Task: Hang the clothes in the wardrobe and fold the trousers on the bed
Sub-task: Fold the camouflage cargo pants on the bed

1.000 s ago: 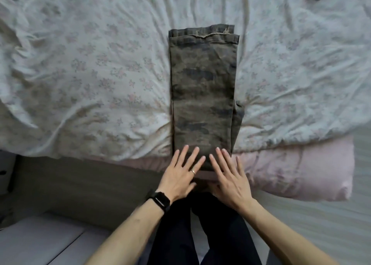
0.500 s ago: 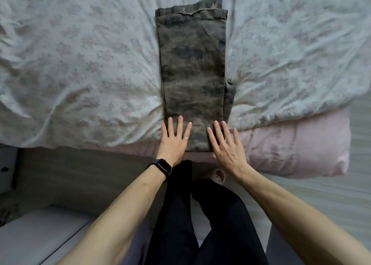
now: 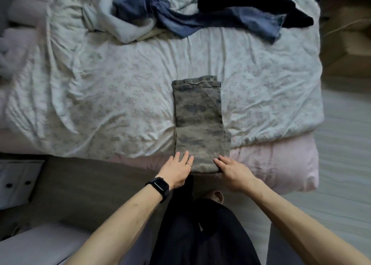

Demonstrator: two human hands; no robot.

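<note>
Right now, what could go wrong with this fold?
The near end of the camo trousers lies at the edge of the bed, under the left hand and right hand; a pull could slide them off.
An under-layer sticks out on their right side, so the next fold may be uneven.

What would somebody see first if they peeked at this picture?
The camouflage trousers, folded into a long strip, lie on the flowery bed, with the left hand and right hand resting on their near end. At the bed's far side sprawls a messy pile of blue and dark clothes.
</note>
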